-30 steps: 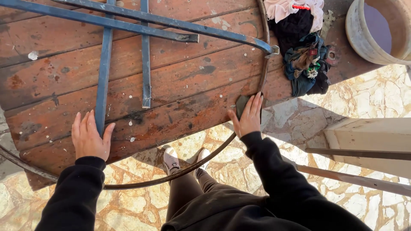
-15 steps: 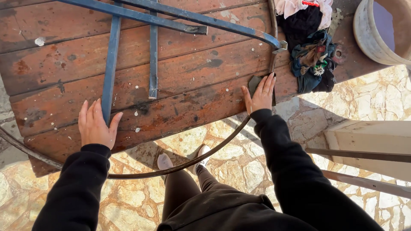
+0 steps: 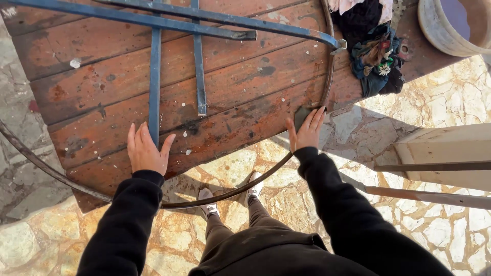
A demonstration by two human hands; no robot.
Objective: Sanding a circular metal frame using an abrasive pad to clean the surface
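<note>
Your right hand (image 3: 307, 132) has slid its dark sanding pad (image 3: 300, 115) right along the near edge of the wooden desk (image 3: 245, 92), so the rubbing now reaches the curved metal hoop (image 3: 327, 76). Its fingers lie flat on the pad; your left hand (image 3: 147, 151) stays open, bracing beside the blue metal frame (image 3: 154, 82).

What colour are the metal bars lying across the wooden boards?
Blue, with worn, rusty patches. The bars show best in the head view, above the left hand.
</note>
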